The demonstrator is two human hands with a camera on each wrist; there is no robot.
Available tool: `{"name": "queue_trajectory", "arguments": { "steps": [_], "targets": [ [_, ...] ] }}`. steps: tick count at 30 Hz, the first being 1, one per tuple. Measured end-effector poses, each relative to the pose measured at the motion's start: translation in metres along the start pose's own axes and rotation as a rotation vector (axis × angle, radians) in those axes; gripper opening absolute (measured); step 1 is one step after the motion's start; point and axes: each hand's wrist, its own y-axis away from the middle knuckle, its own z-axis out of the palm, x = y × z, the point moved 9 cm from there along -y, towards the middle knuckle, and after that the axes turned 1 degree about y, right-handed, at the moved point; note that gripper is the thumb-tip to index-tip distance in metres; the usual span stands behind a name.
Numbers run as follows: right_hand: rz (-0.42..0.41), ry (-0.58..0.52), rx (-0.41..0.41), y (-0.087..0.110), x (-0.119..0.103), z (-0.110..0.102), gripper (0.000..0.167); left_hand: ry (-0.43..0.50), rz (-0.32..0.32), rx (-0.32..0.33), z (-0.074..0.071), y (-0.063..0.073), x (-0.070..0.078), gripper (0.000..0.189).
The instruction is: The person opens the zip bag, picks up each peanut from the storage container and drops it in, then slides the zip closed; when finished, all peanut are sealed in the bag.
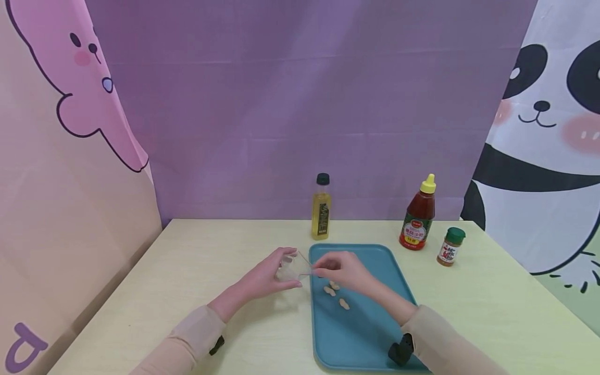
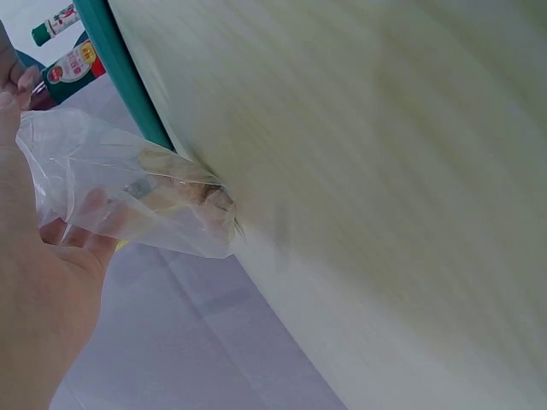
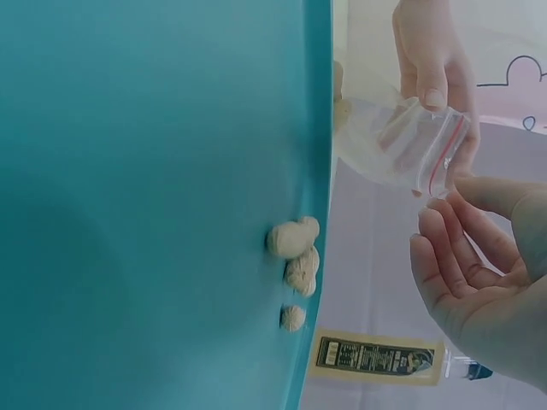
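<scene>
A clear zip bag (image 1: 292,269) with a red strip along its mouth is held over the table just left of the blue tray (image 1: 361,333). My left hand (image 1: 267,275) grips it from the left, thumb on one side and fingers on the other in the right wrist view. With thumb and fingertips, my right hand (image 1: 348,271) pinches the edge of the bag's mouth above the tray's left side. Something light brown (image 2: 212,202) shows in the bag's lower end in the left wrist view. Several unshelled peanuts (image 3: 292,238) lie in the tray, below my right hand.
Behind the tray stands an oil bottle (image 1: 321,211) with a dark cap. To the right are a red sauce bottle (image 1: 419,221) with a yellow tip and a small green-capped spice jar (image 1: 450,249). A purple cloth (image 1: 281,114) hangs behind the table.
</scene>
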Motion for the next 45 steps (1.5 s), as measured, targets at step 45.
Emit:
{"name": "queue_trajectory", "arguments": {
  "steps": [45],
  "targets": [
    [0.168,0.128,-0.351,0.036,0.042,0.007,0.007,0.005,-0.025,-0.016,0.002,0.000,0.000,0.079]
  ]
}}
